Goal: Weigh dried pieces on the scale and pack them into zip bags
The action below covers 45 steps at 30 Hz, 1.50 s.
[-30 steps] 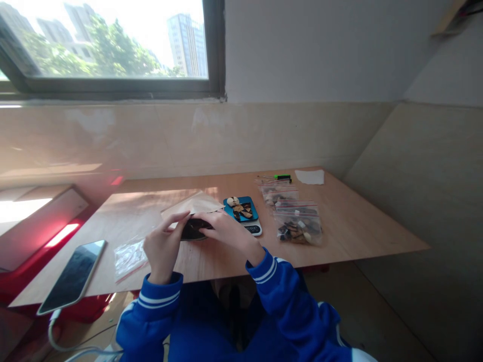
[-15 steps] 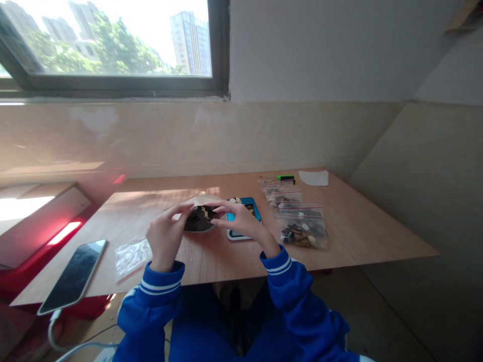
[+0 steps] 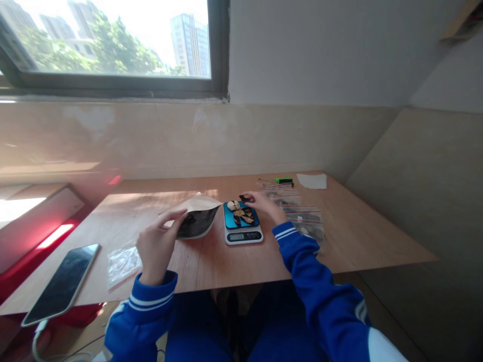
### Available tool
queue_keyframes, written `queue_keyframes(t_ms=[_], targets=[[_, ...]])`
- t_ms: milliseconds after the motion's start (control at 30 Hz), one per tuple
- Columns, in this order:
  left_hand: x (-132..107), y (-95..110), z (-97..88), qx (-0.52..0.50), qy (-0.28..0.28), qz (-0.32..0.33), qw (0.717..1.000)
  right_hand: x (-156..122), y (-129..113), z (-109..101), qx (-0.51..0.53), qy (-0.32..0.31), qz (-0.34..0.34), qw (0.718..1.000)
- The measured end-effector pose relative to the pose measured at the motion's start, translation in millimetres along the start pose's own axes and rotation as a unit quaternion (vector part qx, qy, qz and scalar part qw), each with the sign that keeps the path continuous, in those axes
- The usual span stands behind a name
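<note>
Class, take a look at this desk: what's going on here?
A person sits at a wooden table. Their left hand holds up a tan pouch with a dark front, just left of a digital scale. Their right hand pinches a dark chip above the scale's blue tray, which holds more dark chips and a pale lump. Zip bags of mixed pieces lie to the right, and a phone lies at the left.
</note>
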State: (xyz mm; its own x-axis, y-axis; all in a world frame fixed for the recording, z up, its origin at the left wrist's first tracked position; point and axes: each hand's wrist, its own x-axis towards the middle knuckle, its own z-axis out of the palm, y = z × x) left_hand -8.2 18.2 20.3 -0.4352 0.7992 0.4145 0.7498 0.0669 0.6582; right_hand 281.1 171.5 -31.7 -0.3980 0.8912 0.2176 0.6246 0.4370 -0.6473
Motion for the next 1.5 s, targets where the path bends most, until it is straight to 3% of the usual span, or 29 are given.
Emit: queue_keyframes(t_ms=[167,333,467,600,867,967,1067,1167,1267,1367,1500], targets=[[2.3,1.6,-2.7,-0.005,-0.004,-0.008,1.0,11.2,11.6,10.4,-0.041,-0.034,0.0,0.999],[4.4,2.3,-6.7,-0.008,0.004,-0.014,1.0,3.0,9.5,3.0,-0.043,-0.023,0.005,0.999],[3.2,-1.9,-1.6,0.002,0.011,-0.008,1.0,-18.7,-1.2,-11.7,-0.029,0.019,0.015,0.999],[0.2,-11.2,10.2,0.009,-0.018,-0.007,1.0,-52.4,-11.4,-18.4,-0.011,0.057,0.035,0.998],[-5.5,-15.8,18.3,-0.005,-0.058,-0.036,0.998,-103.0,-34.2,-0.3,0.154,0.092,0.064,0.982],[-5.0,-14.4,18.3,0.001,-0.063,-0.048,0.997,-107.1,-55.4,8.3,0.304,0.046,0.041,0.951],[-5.5,-13.0,18.3,0.004,-0.069,-0.06,0.996,-105.2,-86.4,22.1,0.354,-0.046,-0.005,0.934],[-9.2,-10.2,17.6,0.007,-0.063,-0.055,0.996,-96.1,-123.0,46.6,0.278,-0.081,-0.088,0.953],[-16.6,-6.4,16.1,0.017,-0.033,-0.037,0.999,-77.9,-154.9,78.4,0.119,-0.071,-0.137,0.981],[-25.7,-5.7,14.8,0.024,-0.035,-0.022,0.999,-53.5,-173.2,106.5,-0.028,-0.095,-0.101,0.99],[-32.0,-14.8,14.8,0.031,-0.053,-0.005,0.998,-32.7,-178.4,124.4,-0.073,-0.133,-0.071,0.986]])
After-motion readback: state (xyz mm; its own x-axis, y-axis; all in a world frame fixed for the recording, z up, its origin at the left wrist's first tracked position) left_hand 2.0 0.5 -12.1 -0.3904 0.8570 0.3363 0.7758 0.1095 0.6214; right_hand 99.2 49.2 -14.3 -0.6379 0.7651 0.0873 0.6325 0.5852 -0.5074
